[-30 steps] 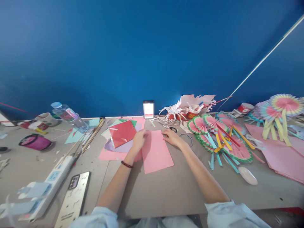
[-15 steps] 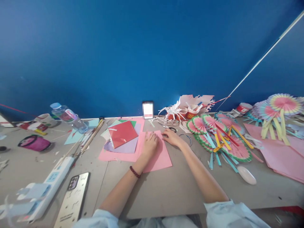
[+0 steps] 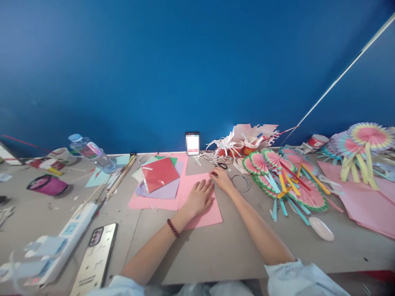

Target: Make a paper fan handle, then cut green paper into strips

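Note:
A sheet of pink paper (image 3: 212, 216) lies on the grey table in front of me. My left hand (image 3: 199, 199) rests flat on it, fingers stretched out. At the sheet's far right corner, my right hand (image 3: 220, 179) pinches the paper edge between thumb and fingers. Just beyond that hand are scissors with black handles (image 3: 222, 166), and a ring-shaped roll (image 3: 240, 183) lies to its right. The sheet's left side meets a pile with a red sheet (image 3: 160, 174) and a lilac sheet (image 3: 170, 192) on more pink paper.
Folded paper fans (image 3: 280, 172) and a white oval object (image 3: 321, 228) lie to the right. Paper cups (image 3: 251, 144) with white strips stand at the back. On the left are a tilted bottle (image 3: 92, 152), thin sticks (image 3: 121, 174), a power strip (image 3: 66, 242) and a phone (image 3: 95, 255).
My left hand has moved right, from the sheet's far left corner onto its middle, and flattened there. The right hand has stayed by the far right corner, its fingers now drawn closer together.

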`<state>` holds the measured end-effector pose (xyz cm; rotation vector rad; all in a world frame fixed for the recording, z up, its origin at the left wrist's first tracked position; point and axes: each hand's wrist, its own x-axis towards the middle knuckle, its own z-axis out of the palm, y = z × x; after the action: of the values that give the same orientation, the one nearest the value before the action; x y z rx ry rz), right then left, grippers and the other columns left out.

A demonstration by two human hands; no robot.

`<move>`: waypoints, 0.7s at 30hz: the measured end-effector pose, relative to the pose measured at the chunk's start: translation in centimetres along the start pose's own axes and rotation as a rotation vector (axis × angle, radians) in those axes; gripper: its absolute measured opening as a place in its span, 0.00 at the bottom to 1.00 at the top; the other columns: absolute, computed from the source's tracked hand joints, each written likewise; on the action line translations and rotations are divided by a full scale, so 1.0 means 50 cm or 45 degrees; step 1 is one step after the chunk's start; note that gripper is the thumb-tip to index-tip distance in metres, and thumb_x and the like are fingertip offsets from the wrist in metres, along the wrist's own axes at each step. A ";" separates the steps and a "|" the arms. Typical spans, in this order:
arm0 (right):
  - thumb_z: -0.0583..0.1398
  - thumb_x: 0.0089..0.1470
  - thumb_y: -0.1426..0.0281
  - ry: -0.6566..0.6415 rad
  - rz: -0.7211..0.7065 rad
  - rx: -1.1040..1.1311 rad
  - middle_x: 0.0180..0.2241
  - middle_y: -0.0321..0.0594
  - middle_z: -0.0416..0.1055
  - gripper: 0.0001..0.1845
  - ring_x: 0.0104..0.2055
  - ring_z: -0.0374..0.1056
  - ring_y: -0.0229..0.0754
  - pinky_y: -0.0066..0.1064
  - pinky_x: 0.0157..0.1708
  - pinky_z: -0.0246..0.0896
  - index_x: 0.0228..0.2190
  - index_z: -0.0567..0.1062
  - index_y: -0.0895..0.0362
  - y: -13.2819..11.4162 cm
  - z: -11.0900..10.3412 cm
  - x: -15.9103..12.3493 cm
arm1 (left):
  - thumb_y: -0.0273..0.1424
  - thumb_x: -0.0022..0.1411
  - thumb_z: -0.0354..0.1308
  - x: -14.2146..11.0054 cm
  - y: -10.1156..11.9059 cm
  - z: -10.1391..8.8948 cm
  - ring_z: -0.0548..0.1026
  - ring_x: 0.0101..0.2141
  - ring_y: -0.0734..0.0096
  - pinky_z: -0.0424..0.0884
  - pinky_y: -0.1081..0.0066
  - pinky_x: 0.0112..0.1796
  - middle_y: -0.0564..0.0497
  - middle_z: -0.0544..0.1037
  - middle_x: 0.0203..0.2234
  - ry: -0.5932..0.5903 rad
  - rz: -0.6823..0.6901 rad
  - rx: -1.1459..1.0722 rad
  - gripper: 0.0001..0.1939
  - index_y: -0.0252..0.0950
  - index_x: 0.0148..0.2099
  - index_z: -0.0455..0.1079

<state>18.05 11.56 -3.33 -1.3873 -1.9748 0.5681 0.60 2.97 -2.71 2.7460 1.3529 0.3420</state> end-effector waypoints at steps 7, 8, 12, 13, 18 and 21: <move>0.62 0.52 0.75 0.000 -0.104 0.154 0.31 0.40 0.76 0.06 0.37 0.71 0.42 0.33 0.42 0.65 0.25 0.77 0.56 0.012 -0.005 -0.002 | 0.39 0.70 0.45 -0.005 -0.003 -0.005 0.58 0.66 0.45 0.56 0.47 0.61 0.44 0.60 0.68 -0.002 0.008 -0.088 0.29 0.37 0.70 0.55; 0.62 0.52 0.74 -0.005 -0.120 0.174 0.31 0.40 0.77 0.06 0.36 0.71 0.42 0.32 0.40 0.66 0.24 0.77 0.56 0.014 -0.007 -0.002 | 0.39 0.70 0.45 -0.005 -0.003 -0.006 0.58 0.66 0.44 0.56 0.47 0.61 0.44 0.60 0.68 -0.011 0.011 -0.096 0.29 0.37 0.70 0.55; 0.63 0.52 0.73 0.017 -0.135 0.176 0.30 0.41 0.78 0.06 0.35 0.71 0.42 0.32 0.39 0.65 0.24 0.77 0.57 0.018 -0.009 0.001 | 0.39 0.71 0.44 -0.005 -0.001 -0.013 0.57 0.66 0.45 0.55 0.46 0.61 0.44 0.61 0.68 -0.023 0.017 -0.122 0.29 0.37 0.70 0.55; 0.63 0.51 0.74 0.029 -0.128 0.170 0.30 0.41 0.78 0.06 0.35 0.71 0.42 0.32 0.39 0.65 0.24 0.77 0.57 0.018 -0.007 0.003 | 0.39 0.71 0.44 -0.006 -0.001 -0.014 0.57 0.66 0.44 0.55 0.46 0.61 0.45 0.61 0.68 -0.023 0.017 -0.123 0.29 0.37 0.70 0.55; 0.63 0.50 0.75 0.093 -0.077 0.126 0.29 0.40 0.76 0.06 0.33 0.70 0.42 0.32 0.38 0.63 0.22 0.76 0.57 0.021 0.007 0.012 | 0.38 0.70 0.44 -0.006 0.000 -0.011 0.57 0.66 0.45 0.55 0.46 0.62 0.45 0.62 0.68 -0.026 0.022 -0.117 0.29 0.37 0.71 0.55; 0.62 0.49 0.75 0.130 -0.041 0.098 0.29 0.39 0.76 0.06 0.32 0.68 0.41 0.31 0.36 0.62 0.23 0.76 0.56 0.022 0.016 0.016 | 0.37 0.70 0.45 -0.005 -0.001 -0.008 0.58 0.66 0.45 0.55 0.46 0.61 0.45 0.62 0.67 -0.002 0.028 -0.110 0.29 0.38 0.71 0.55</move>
<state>18.01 12.69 -4.40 -1.3099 -1.8710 0.5420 0.30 2.80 -2.40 2.6920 1.2770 0.3904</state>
